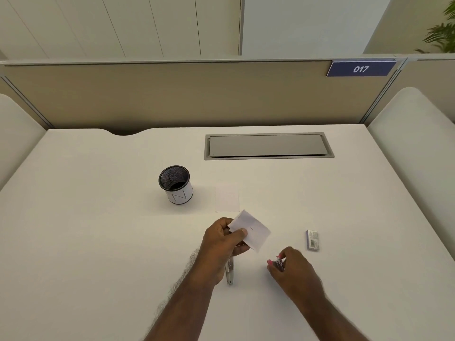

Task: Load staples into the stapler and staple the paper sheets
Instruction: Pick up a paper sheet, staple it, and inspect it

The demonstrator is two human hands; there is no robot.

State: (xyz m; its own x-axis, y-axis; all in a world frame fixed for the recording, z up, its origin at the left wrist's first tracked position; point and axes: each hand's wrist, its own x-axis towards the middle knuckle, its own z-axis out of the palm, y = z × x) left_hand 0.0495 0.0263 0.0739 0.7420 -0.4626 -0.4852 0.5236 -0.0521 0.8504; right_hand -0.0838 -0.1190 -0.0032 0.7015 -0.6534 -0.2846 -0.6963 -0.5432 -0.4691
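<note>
Stapled paper lifted, stapler in the other hand

The left hand [222,238] pinches small paper sheets [250,230] above the desk [98,242] — a staple shows. The right hand [291,268] curls round a pink stapler [277,263], mostly hidden; a metal piece [230,273] lies half-covered — unclear what.

White paper sheets [251,230], pink stapler [277,263], black-mesh cup [175,184].

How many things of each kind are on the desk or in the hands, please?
Paper: 2, one in the left hand, one lying on the desk
Stapler: 1, in the right hand
Staple box: 1
Cup: 1
Metal strip: 1
Total: 6
</note>
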